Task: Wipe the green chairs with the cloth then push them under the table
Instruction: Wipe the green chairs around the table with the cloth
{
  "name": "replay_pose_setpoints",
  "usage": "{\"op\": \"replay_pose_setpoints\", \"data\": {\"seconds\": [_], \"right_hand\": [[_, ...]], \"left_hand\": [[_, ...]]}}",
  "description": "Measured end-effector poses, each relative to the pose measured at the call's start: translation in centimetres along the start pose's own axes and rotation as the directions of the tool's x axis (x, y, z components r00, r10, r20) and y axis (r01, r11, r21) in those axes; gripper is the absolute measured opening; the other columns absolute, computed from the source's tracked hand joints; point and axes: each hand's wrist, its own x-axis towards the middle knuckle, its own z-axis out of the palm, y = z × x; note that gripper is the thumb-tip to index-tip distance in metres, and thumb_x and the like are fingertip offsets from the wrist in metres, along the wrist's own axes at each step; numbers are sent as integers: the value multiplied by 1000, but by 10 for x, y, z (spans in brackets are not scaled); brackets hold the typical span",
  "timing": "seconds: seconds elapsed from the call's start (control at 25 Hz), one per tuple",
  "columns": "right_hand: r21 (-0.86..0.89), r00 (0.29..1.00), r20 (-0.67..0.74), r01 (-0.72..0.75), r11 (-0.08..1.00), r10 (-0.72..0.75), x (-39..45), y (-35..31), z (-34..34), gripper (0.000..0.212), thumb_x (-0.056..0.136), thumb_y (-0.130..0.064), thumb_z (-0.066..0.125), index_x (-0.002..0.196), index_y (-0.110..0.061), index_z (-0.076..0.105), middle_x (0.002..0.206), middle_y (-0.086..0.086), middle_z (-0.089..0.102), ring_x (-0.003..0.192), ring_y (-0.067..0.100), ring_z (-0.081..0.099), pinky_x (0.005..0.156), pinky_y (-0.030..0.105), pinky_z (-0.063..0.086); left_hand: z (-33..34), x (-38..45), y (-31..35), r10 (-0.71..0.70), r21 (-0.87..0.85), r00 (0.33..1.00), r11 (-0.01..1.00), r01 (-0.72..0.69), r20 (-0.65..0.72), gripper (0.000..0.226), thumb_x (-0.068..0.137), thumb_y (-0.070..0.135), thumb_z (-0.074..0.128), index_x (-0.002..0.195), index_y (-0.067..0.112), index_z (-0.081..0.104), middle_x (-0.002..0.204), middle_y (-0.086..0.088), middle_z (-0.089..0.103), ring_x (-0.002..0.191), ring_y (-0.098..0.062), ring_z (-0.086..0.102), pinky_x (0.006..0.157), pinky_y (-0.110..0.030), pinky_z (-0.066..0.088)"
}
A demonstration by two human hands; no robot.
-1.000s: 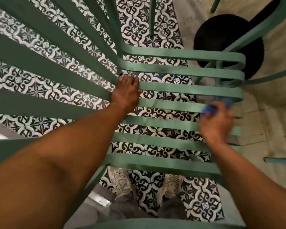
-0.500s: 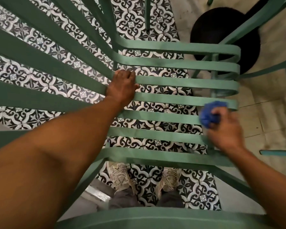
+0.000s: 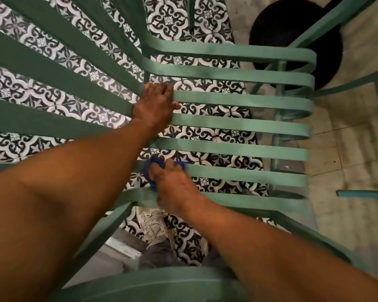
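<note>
I look straight down through a green slatted chair (image 3: pixel 238 125). Its seat slats run to the right and its back slats fan out to the upper left. My left hand (image 3: pixel 155 105) grips a slat where the seat bends into the back. My right hand (image 3: pixel 172 184) is closed on a bunched blue cloth (image 3: pixel 153 168) and presses it on a slat at the left, near part of the seat. Most of the cloth is hidden under my fingers.
Patterned black and white floor tiles (image 3: pixel 194 20) show between the slats. A round black table base (image 3: pixel 292 33) stands at the upper right on plain beige floor. Another green chair frame (image 3: pixel 362 194) edges in at the right. My shoes (image 3: pixel 153 225) stand below the seat.
My right hand has swept the cloth from the right ends of the seat slats leftward and nearer to me. My left hand has kept its grip on the same slat.
</note>
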Motion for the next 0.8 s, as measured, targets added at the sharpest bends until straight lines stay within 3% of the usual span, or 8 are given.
{"op": "replay_pose_setpoints", "data": {"seconds": [0.16,0.24,0.28,0.36,0.44,0.52,0.64,0.8], "right_hand": [[-46,945,-119,-312,949,305,-114,154,-70,35,85,-13,64,106,-28,41,115,4,48,101,26,54,73,30,44],[-68,900,-116,-429,901,420,-152,192,-96,44,81,-9,68,95,-34,36,109,9,55,87,23,53,69,28,40],[-147,921,-100,-388,910,377,-154,191,-99,52,78,-9,71,95,-37,31,111,11,54,86,22,52,70,28,39],[-235,984,88,-128,964,153,-126,156,-77,54,76,-11,68,99,-41,29,119,5,46,98,22,51,75,27,40],[-171,963,267,88,981,-40,-72,83,-38,53,80,-7,62,119,-33,39,132,4,38,115,23,47,87,31,46],[-90,938,287,229,969,-195,-22,16,-1,52,85,-5,58,131,-21,42,137,11,36,120,29,48,91,39,49],[-131,952,217,246,960,-214,-2,-8,-2,49,88,-6,54,134,-15,41,129,17,41,115,34,49,89,41,50],[-179,1000,1,-21,984,22,-81,122,-55,43,83,-24,67,116,-27,39,117,0,41,98,16,47,79,25,43]], "left_hand": [[-1,3,-1,8,23,1000,1000,-8,-9,56,99,38,44,145,8,33,144,-15,41,135,-32,32,118,-41,15],[2,4,-1,14,37,1000,999,-13,-6,57,99,39,42,145,7,33,145,-15,40,136,-31,31,118,-40,13],[3,5,-1,24,40,1000,999,-24,-4,56,99,39,42,145,7,33,145,-15,40,136,-31,31,119,-40,12],[3,4,-1,29,38,999,999,-29,-12,57,99,39,41,145,7,33,144,-15,41,136,-30,31,119,-40,12],[3,3,-1,10,20,1000,1000,-10,-16,56,99,39,42,145,9,33,144,-14,42,136,-29,31,119,-40,12],[2,2,0,6,32,1000,999,-6,-13,57,100,38,41,147,9,29,145,-14,40,137,-29,29,120,-38,10],[1,1,2,9,31,1000,999,-9,-18,57,100,37,40,148,8,27,146,-14,39,137,-29,28,119,-38,11],[-1,1,2,11,35,999,999,-10,-31,55,100,37,42,145,7,33,142,-15,43,133,-31,31,117,-39,16]]}}
